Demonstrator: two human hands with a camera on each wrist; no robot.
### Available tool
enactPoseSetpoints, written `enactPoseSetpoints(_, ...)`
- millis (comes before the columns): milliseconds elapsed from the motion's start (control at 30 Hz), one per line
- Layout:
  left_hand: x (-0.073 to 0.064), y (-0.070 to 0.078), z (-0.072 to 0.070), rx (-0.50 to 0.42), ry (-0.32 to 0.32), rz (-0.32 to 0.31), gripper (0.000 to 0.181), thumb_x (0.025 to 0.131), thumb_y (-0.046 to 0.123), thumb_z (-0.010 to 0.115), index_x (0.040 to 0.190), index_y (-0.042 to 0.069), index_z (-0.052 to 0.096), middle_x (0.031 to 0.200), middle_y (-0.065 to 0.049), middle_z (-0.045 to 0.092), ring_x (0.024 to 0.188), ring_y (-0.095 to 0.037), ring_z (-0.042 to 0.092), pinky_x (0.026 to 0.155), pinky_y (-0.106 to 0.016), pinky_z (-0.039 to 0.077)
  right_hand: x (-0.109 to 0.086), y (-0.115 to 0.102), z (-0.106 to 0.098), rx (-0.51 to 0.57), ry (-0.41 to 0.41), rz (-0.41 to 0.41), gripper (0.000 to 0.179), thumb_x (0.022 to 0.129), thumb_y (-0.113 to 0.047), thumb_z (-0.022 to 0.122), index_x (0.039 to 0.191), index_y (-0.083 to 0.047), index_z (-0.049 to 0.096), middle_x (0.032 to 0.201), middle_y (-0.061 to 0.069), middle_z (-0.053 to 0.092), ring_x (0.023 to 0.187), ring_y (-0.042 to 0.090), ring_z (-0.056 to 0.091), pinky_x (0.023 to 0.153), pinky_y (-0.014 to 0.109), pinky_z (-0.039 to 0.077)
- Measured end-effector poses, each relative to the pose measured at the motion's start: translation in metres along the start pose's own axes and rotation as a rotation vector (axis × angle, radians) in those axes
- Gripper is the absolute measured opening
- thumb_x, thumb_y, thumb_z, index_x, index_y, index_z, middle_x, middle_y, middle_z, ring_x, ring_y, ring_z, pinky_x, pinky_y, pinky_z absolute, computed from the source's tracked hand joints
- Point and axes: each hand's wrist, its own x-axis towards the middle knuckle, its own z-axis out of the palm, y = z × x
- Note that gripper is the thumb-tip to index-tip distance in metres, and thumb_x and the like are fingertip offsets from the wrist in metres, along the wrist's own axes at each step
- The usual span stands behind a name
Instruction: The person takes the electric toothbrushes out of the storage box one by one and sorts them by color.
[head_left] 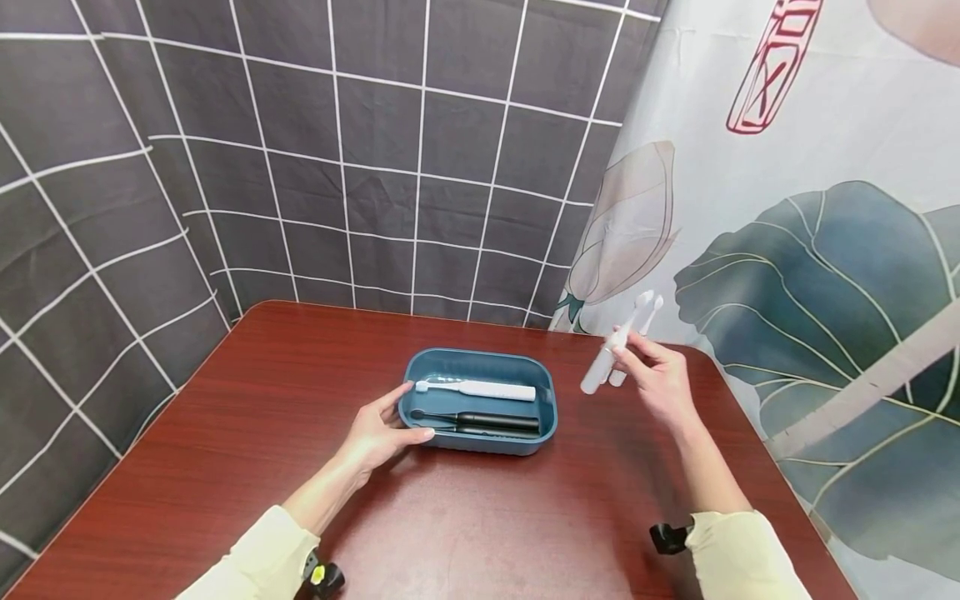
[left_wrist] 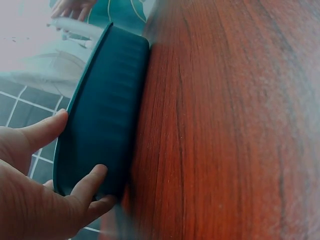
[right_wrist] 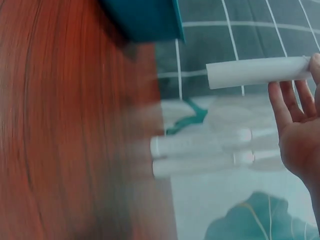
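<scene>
A blue rectangular box (head_left: 548,367) stands on the table. Inside lie a white electric toothbrush (head_left: 498,390) and a black one (head_left: 498,421), with a second dark one partly hidden by the near wall. My left hand (head_left: 372,435) holds the box's left end, thumb at the near rim, fingers along the end wall (left_wrist: 80,150). To the right of the box, my right hand (head_left: 658,377) pinches a white electric toothbrush (head_left: 602,369), brush head up. Two more white toothbrushes (right_wrist: 200,145) stand upright behind it, blurred in the right wrist view.
The reddish-brown wooden table (head_left: 300,383) runs back to a dark grey cloth (head_left: 375,167) with white grid lines. A pale curtain (head_left: 697,75) with lotus leaves hangs along the right side. A black camera mount (head_left: 670,538) sits on the right wrist.
</scene>
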Motion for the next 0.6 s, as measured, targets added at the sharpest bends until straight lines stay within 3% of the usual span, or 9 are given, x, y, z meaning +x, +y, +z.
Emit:
enactPoseSetpoints(167, -0.001, 0.001, -0.001, 0.000, -0.003, 0.004, 0.089, 0.074, 0.008, 0.090, 0.151, 0.011, 0.046, 0.152, -0.020, 0.043, 0.134, -0.037, 0.048, 0.106, -0.046, 0.043, -0.003, 0.006, -0.024, 0.036, 0.108, 0.009, 0.041, 0.089, 0.004, 0.072, 0.128, 0.013, 0.061, 0.100, -0.004, 0.075, 0.082, 0.007, 0.071, 0.072, 0.023, 0.058)
enactPoseSetpoints(433, -0.001, 0.000, -0.002, 0.005, 0.001, 0.007, 0.089, 0.074, 0.008, 0.090, 0.151, 0.012, 0.046, 0.151, -0.021, 0.043, 0.135, -0.038, 0.047, 0.105, -0.047, 0.043, -0.002, 0.025, -0.051, 0.011, 0.376, 0.087, 0.041, 0.087, 0.002, 0.076, 0.126, 0.005, 0.067, 0.093, -0.004, 0.075, 0.078, 0.006, 0.069, 0.068, 0.018, 0.056)
enactPoseSetpoints(600, -0.002, 0.002, 0.000, 0.013, 0.014, -0.010, 0.088, 0.074, 0.011, 0.091, 0.150, 0.015, 0.049, 0.148, -0.020, 0.048, 0.134, -0.036, 0.049, 0.104, -0.045, 0.044, 0.001, 0.042, -0.066, -0.035, 0.454, 0.122, 0.042, 0.087, -0.001, 0.077, 0.127, 0.003, 0.067, 0.093, -0.009, 0.073, 0.080, 0.003, 0.068, 0.069, 0.015, 0.054)
